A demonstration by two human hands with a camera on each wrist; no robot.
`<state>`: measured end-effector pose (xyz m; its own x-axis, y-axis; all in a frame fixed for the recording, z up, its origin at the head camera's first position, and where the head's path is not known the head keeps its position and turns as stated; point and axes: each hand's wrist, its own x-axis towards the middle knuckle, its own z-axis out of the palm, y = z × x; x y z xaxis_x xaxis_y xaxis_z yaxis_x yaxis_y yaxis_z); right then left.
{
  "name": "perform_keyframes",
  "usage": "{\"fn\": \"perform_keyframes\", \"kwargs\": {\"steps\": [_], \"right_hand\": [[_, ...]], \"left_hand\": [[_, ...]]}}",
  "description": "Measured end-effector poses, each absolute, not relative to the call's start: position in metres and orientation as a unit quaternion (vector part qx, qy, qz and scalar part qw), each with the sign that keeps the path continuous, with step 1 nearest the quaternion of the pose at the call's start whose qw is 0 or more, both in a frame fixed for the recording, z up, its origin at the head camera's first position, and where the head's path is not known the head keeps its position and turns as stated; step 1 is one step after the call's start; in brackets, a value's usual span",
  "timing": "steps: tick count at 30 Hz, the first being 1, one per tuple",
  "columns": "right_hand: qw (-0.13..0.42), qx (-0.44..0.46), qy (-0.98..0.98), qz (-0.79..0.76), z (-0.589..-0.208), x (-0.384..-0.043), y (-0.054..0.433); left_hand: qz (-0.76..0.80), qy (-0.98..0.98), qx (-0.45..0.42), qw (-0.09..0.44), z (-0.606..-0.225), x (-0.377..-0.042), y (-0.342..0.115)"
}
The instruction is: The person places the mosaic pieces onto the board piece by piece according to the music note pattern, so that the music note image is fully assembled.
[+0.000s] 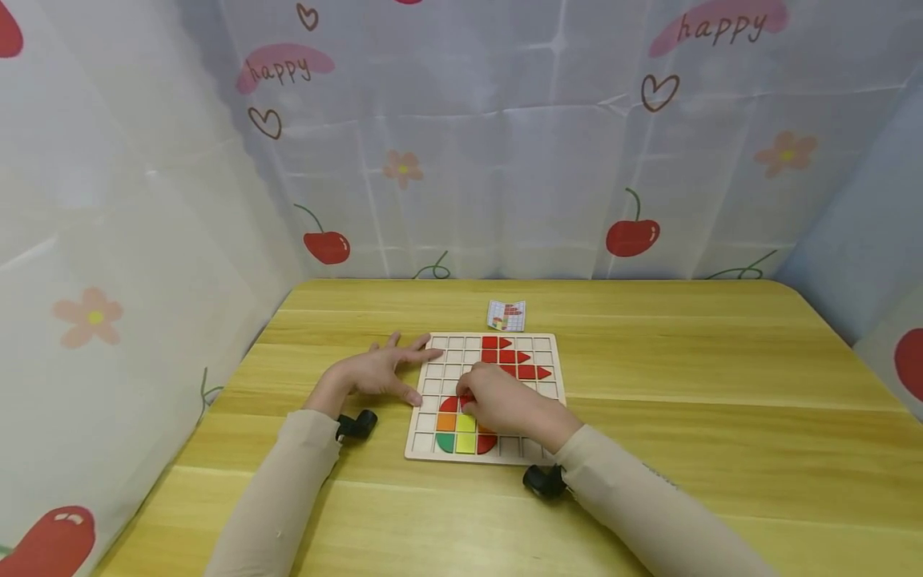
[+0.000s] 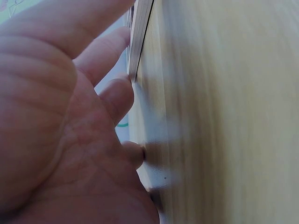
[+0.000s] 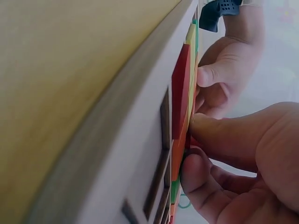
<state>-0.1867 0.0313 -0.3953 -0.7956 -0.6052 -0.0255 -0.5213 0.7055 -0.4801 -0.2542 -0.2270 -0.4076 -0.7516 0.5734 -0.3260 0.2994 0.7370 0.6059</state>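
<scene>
A square wooden grid board (image 1: 425, 443) lies on the table, partly filled with flat coloured pieces. My left hand (image 1: 375, 373) spreads over its left edge, thumb and forefinger resting on the rim and outer squares. Over the middle, my right hand (image 1: 501, 401) pinches a small red piece (image 3: 188, 140) between thumb and fingers, right at the board surface. Below these fingers sit an orange square (image 1: 446, 421), yellow pieces (image 1: 465, 443), a green rounded piece (image 1: 445, 442) and a red rounded piece (image 1: 486, 443). Red rows with pointed ends (image 1: 524, 357) fill squares above. The right hand hides some central squares.
A small folded pattern card (image 1: 507, 316) stands behind the board, showing a coloured grid picture. Black wrist cameras (image 1: 545, 482) hang under both sleeves. The wooden table (image 1: 685, 385) reaches back to a printed curtain (image 1: 490, 176).
</scene>
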Motion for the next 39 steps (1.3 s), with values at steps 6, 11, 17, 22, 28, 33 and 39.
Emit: {"fn": "perform_keyframes", "kwargs": {"steps": [6, 11, 17, 22, 28, 33, 39], "right_hand": [[0.097, -0.280, 0.922, -0.249, -0.394, -0.187, 0.029], [0.098, -0.268, 0.921, -0.265, -0.397, -0.188, 0.030], [0.099, -0.274, 0.916, -0.274, -0.398, -0.190, 0.034], [0.095, -0.303, 0.911, -0.262, -0.397, -0.193, 0.040], [0.101, -0.338, 0.902, -0.247, -0.393, -0.192, 0.049], [0.088, -0.360, 0.898, -0.238, -0.393, -0.187, 0.065], [0.064, -0.380, 0.893, -0.234, -0.395, -0.184, 0.095]], "left_hand": [[0.273, 0.896, 0.240, 0.256, -0.408, -0.254, -0.227], [0.275, 0.896, 0.235, 0.257, -0.410, -0.253, -0.228], [0.275, 0.896, 0.233, 0.259, -0.409, -0.253, -0.227], [0.272, 0.895, 0.240, 0.260, -0.408, -0.253, -0.227], [0.263, 0.899, 0.242, 0.252, -0.406, -0.253, -0.228], [0.272, 0.896, 0.244, 0.254, -0.406, -0.254, -0.228], [0.269, 0.898, 0.240, 0.254, -0.409, -0.255, -0.227]]}}
